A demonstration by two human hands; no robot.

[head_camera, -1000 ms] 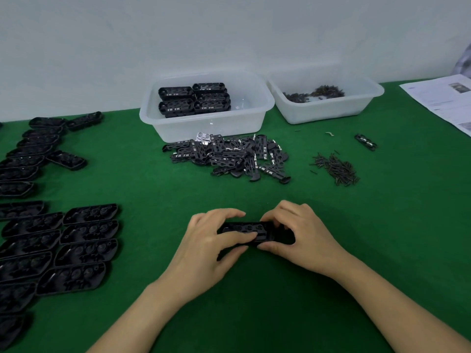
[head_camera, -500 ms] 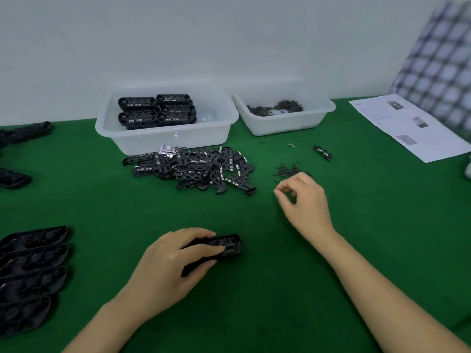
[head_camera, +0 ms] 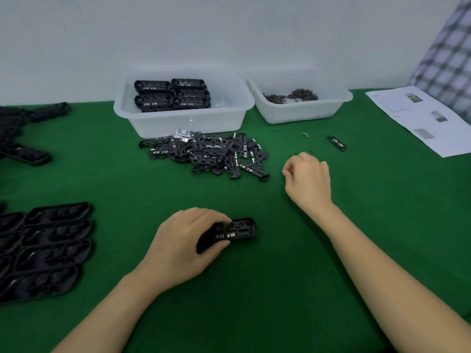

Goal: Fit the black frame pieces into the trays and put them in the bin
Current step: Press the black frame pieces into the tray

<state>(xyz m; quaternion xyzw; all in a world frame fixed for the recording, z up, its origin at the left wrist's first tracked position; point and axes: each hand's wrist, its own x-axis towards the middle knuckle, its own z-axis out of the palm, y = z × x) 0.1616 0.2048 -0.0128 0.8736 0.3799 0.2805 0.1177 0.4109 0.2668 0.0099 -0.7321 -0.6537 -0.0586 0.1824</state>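
Note:
A black tray [head_camera: 240,229] with a frame piece fitted in it lies on the green table in front of me. My left hand [head_camera: 183,245] is shut on its left end. A heap of loose black frame pieces [head_camera: 209,154] lies behind it. Just beyond the heap stands the clear bin [head_camera: 178,123], which holds several filled trays [head_camera: 173,95]. My right hand [head_camera: 308,179] hovers right of the heap, palm down, with thumb and fingers pinched together. What it pinches is hidden.
Several empty black trays [head_camera: 51,245] lie in rows at the left, with more trays [head_camera: 25,154] further back. A second clear bin [head_camera: 300,113] holds small screws [head_camera: 293,95]. One stray frame piece [head_camera: 337,143] and printed sheets [head_camera: 418,118] lie at the right.
My right hand let go of the tray and moved up and right to the spot of the small screw pile, fingers pinching. My left hand kept hold of the tray. My view swung right.

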